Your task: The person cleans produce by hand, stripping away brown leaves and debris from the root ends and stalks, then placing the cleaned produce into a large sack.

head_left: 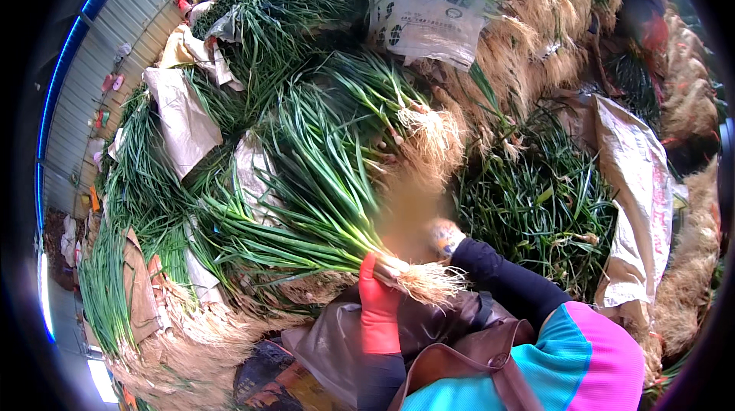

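Observation:
My left hand (378, 302), in an orange-red glove, is closed round the white stems of a bunch of green onions (337, 212). The long green leaves fan out to the upper left, and the pale roots (430, 282) point right, above my lap. Beyond the root end is my right hand (444, 239), in a light patterned glove, at the end of a dark sleeve. A blurred patch covers part of it, so its fingers cannot be made out. Another bundle of green onions (417, 124) lies farther off, on a heap with its roots toward me.
A pile of loose green leaves (536, 208) lies to my right beside a whitish sack (632, 196). More onion bundles (107, 288) are stacked at the left, with a pale sack (180, 116) among them. A printed white sack (425, 24) lies at the back. A brown apron (329, 334) covers my lap.

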{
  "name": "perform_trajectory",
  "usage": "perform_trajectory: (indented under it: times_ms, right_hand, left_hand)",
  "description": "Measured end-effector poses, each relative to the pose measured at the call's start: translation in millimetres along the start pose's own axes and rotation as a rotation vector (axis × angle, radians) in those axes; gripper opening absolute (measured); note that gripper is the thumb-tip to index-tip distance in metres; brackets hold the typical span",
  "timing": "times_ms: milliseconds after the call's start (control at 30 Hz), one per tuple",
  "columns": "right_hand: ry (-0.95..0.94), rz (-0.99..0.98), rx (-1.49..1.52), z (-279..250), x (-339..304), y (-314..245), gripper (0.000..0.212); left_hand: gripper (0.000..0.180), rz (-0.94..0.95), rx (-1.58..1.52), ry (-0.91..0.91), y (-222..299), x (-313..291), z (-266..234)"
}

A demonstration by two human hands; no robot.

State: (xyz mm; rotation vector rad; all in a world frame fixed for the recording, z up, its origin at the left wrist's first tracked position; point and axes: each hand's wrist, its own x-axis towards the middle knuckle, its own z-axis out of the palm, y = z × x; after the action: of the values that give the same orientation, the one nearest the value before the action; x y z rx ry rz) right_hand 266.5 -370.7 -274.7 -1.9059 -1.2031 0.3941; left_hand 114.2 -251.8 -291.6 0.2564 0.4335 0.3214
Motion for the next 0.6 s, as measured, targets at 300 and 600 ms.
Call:
perform_trajectory:
  times_ms: [300,600]
  right_hand:
    - [0.090,0.327,0.069,11,52,-31,0.053]
    - [0.237,0.538,0.627,51,51,6,0.027]
  left_hand:
    - [0.025,0.013,0.167,0.088,-10,-4,28]
    - [0.042,0.051,0.099,0.008,-9,-6,17]
